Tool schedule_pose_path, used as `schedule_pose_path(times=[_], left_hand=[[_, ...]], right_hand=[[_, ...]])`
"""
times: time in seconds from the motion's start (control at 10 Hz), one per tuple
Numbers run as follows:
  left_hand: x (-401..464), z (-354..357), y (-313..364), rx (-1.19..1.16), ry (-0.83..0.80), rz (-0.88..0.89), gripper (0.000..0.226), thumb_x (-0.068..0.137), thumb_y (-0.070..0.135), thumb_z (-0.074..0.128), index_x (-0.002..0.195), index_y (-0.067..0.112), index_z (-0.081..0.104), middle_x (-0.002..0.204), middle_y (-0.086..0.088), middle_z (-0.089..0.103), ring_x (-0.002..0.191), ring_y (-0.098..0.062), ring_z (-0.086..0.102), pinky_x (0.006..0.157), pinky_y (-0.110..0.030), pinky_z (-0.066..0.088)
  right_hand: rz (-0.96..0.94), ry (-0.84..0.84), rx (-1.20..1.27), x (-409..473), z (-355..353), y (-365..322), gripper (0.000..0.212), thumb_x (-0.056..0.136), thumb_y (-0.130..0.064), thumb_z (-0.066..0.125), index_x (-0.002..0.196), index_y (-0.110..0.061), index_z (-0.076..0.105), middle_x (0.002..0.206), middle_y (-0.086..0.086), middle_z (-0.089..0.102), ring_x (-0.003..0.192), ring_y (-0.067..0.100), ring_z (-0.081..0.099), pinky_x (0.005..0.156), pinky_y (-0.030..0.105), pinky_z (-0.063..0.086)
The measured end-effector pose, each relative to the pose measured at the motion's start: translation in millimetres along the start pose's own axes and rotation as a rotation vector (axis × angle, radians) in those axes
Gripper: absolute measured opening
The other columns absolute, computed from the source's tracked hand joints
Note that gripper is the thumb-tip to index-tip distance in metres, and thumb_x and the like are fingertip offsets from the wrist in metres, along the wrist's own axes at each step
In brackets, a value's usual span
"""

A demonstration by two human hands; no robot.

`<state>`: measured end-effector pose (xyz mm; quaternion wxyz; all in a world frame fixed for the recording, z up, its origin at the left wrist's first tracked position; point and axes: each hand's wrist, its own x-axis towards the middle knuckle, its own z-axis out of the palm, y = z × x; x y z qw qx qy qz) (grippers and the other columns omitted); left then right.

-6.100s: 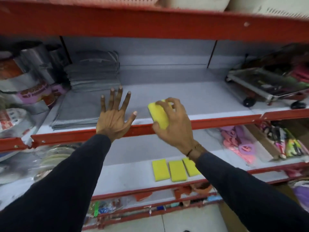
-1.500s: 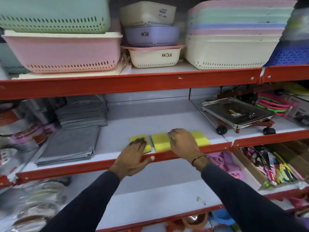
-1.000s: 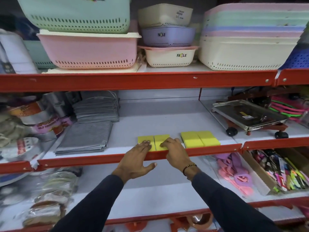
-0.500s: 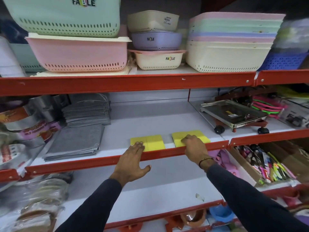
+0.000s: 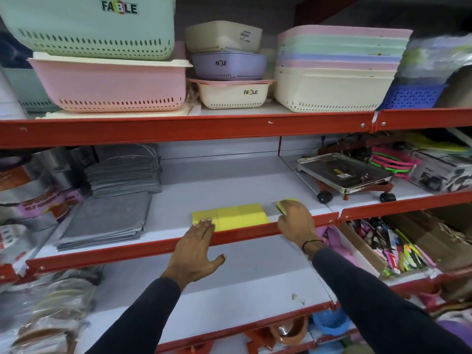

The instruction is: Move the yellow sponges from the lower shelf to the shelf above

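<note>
Three yellow sponges [image 5: 231, 216] lie flat in a tight row at the near edge of the upper shelf [image 5: 229, 185], touching side by side just behind its red front rail [image 5: 153, 247]. A fourth sponge [image 5: 285, 203] sits a little to their right under the right hand [image 5: 296, 221], whose fingers curl down over it; only its far-left corner shows. The left hand [image 5: 195, 249] rests spread and flat, fingertips [image 5: 204, 221] on the near-left corner of the row, holding nothing. The lower shelf [image 5: 242, 290] below shows no sponges.

The sponges look light, soft and compressible, with a dry surface unlikely to slip, and not at all fragile. A light pinch across the short sides, thumb on one long edge and fingers on the other, should lift one; flat-palm pressure suffices to slide one along the shelf. Squeezing hard would merely deform it. The last one probably needs only a nudge left to join the row.
</note>
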<state>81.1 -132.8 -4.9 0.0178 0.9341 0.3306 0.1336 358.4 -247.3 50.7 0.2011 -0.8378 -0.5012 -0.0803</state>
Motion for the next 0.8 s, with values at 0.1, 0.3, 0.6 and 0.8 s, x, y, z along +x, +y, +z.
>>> schedule_pose_path(times=[0.1, 0.3, 0.6, 0.8], left_hand=[[-2, 6, 2, 0.011, 0.005, -0.018, 0.104, 0.085, 0.076, 0.041, 0.16, 0.005, 0.038, 0.17, -0.014, 0.035, 0.158, -0.029, 0.031, 0.128, -0.04, 0.014], [1, 6, 3, 0.01, -0.004, -0.018, 0.108, 0.081, 0.078, 0.035, 0.161, 0.006, 0.036, 0.171, -0.014, 0.032, 0.159, -0.028, 0.028, 0.129, -0.037, 0.012], [0, 0, 4, 0.106, -0.121, 0.02, 0.13, 0.074, 0.096, -0.003, 0.167, 0.006, 0.01, 0.177, -0.015, 0.005, 0.164, -0.028, 0.005, 0.132, -0.039, -0.001], [-11, -12, 6, 0.191, 0.107, 0.085, 0.099, 0.097, 0.078, 0.007, 0.166, 0.009, 0.025, 0.175, -0.008, 0.004, 0.163, -0.033, 0.009, 0.129, -0.058, -0.004]], right_hand=[[0.09, -0.091, -0.129, -10, -8, 23, 0.03, 0.081, -0.017, 0.049, 0.1, -0.001, 0.066, 0.106, 0.021, 0.071, 0.098, 0.041, 0.065, 0.085, 0.043, 0.053], [-0.026, -0.086, -0.148, -28, 10, 5, 0.02, 0.079, -0.006, 0.053, 0.097, -0.004, 0.062, 0.104, 0.018, 0.07, 0.098, 0.04, 0.065, 0.079, 0.043, 0.053], [-0.029, -0.179, -0.158, -40, 1, -28, 0.026, 0.083, -0.006, 0.048, 0.104, -0.006, 0.062, 0.114, 0.016, 0.068, 0.112, 0.04, 0.06, 0.086, 0.043, 0.048], [-0.072, 0.024, -0.024, -50, -16, -31, 0.051, 0.091, -0.048, 0.04, 0.126, -0.017, 0.06, 0.124, 0.009, 0.069, 0.119, 0.031, 0.061, 0.099, 0.046, 0.044]])
